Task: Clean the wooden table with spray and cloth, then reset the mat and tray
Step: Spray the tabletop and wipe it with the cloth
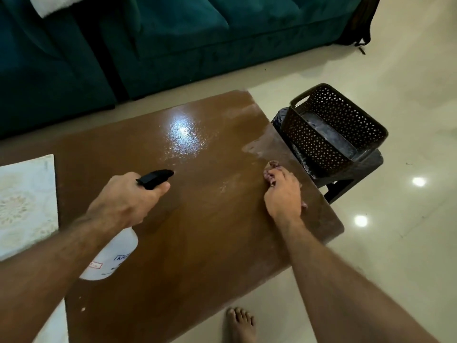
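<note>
Wooden desk [197, 231] is wet; a spray bottle [111, 258] is gripped by the left hand [126, 199], a cloth [270, 169] pressed flat under the right hand [283, 194].

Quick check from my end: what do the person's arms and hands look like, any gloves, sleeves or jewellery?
Both forearms are bare as far as the view reaches, with no sleeves in sight. The left hand and right hand wear no gloves. No watch, bracelet or ring shows. The forearms are hairy.
</note>
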